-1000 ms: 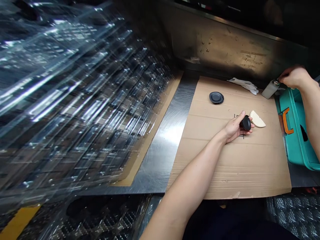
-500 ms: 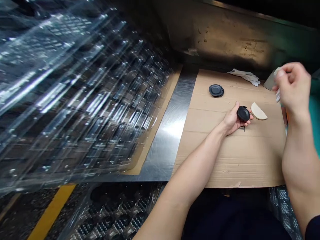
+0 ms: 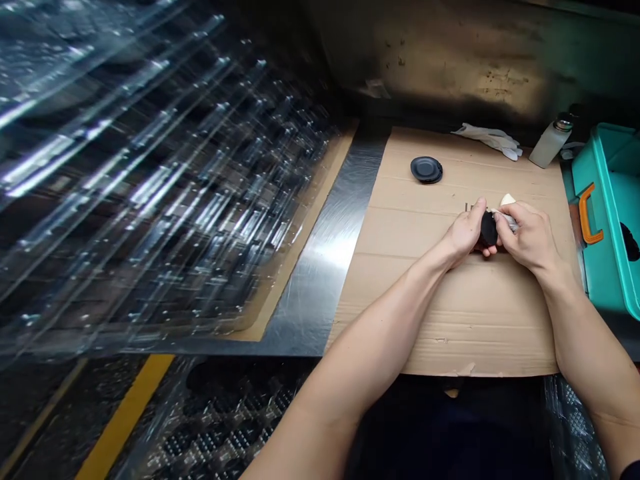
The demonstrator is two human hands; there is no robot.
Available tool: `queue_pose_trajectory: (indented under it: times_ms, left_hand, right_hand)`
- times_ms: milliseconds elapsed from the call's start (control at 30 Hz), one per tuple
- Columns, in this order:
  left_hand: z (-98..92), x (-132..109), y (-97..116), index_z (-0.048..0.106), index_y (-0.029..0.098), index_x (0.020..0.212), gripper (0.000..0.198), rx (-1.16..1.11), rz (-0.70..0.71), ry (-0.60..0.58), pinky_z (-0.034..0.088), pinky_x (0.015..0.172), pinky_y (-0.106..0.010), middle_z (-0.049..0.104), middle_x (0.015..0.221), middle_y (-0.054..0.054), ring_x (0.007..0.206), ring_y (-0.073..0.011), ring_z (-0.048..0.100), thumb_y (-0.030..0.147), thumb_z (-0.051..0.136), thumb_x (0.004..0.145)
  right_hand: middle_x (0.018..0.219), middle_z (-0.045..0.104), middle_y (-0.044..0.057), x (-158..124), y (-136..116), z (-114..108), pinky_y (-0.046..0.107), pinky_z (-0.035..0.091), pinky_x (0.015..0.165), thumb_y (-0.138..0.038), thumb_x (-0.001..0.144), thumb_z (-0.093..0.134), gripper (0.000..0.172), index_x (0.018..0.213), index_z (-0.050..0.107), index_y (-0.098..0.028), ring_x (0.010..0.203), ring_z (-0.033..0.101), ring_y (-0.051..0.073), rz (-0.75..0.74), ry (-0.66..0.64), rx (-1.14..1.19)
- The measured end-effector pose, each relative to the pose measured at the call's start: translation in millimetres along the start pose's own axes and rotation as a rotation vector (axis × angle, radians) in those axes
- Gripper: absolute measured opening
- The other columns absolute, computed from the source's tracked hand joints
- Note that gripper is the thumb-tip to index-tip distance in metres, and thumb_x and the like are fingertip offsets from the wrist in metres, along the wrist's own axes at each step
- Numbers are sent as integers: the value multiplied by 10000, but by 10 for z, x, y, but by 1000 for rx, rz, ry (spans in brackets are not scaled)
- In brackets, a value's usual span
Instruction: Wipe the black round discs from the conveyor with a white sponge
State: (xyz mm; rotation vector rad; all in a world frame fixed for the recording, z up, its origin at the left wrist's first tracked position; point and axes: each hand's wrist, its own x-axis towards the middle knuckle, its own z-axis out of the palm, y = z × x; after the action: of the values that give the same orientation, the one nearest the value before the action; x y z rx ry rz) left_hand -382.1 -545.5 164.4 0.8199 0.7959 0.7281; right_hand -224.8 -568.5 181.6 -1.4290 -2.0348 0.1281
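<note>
The left hand (image 3: 467,235) was closed around a black round cap (image 3: 487,230), holding it just above the cardboard sheet (image 3: 450,320) that covered the desk (image 3: 320,280). The right hand (image 3: 530,239) pinched a pale scrap (image 3: 505,220), too small to identify, and pressed it against the cap. The work on this cap looked only just begun. A second black disc (image 3: 427,169) lay well apart farther back, untouched. A cream half-round piece (image 3: 507,199) peeked out just behind the fingers.

Half a second earlier the right hand had been raised in the air off to the right with the scrap. By this moment it had come down to meet the left hand. The bottle (image 3: 550,143) it had touched a second before stood free beside the teal box (image 3: 610,213).
</note>
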Motion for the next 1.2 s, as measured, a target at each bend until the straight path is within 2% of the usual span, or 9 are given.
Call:
queue_pose_trajectory:
  times_ms: [167,300,600,800,900,1000,1100,1200]
  left_hand:
    - [20,-6,-32,690,127,775,658,52,4,60,449,439,-212,644,516,-55,409,-132,599,645,384,1041]
    - [44,-15,-37,695,133,849,606,-23,-32,115,414,413,-189,612,475,-27,380,-124,576,645,425,1030]
    - [66,-19,-55,710,134,885,569,27,-1,133,426,436,-197,615,483,-18,393,-126,576,605,432,1041]
    - [59,-5,-111,685,148,792,586,53,5,134,396,407,-187,618,480,-28,361,-117,553,613,427,1039]
    - [56,-23,-94,695,147,822,588,35,-2,133,393,399,-191,640,511,-36,359,-116,551,635,439,1025]
    - [41,-51,-11,701,122,884,632,-8,-32,116,404,387,-210,670,557,-66,373,-128,558,634,364,1038]
    - [17,-65,83,691,88,912,674,-52,-126,85,411,378,-222,680,583,-99,384,-139,563,546,225,1075]
    - [9,-64,118,680,81,920,671,-59,-149,78,414,375,-217,676,577,-101,381,-139,563,486,172,1088]
  right_hand:
    - [888,699,93,-42,34,54,348,459,724,-306,985,502,210,905,676,-221,810,628,235,-55,-16,-52]
    - [856,670,87,-8,40,89,346,440,722,-285,984,488,210,873,653,-217,786,600,228,-75,-30,-46]
    - [814,665,70,-21,52,73,342,447,737,-275,953,513,199,849,671,-212,759,591,217,-57,-34,0]
    - [795,678,68,-34,48,79,329,453,737,-270,946,514,216,819,677,-209,754,608,212,-41,-31,2]
    - [756,686,53,-57,43,46,323,452,717,-263,926,547,193,805,689,-213,711,608,204,-5,-55,25]
    - [784,716,49,-75,44,-5,315,455,703,-298,929,567,197,821,708,-210,704,618,196,61,22,96]
    - [799,721,43,-67,57,-32,306,450,685,-369,947,581,233,862,718,-202,704,614,187,145,133,166]
    - [766,699,27,-50,63,-9,302,443,685,-379,946,591,224,872,708,-203,697,605,182,137,97,206]
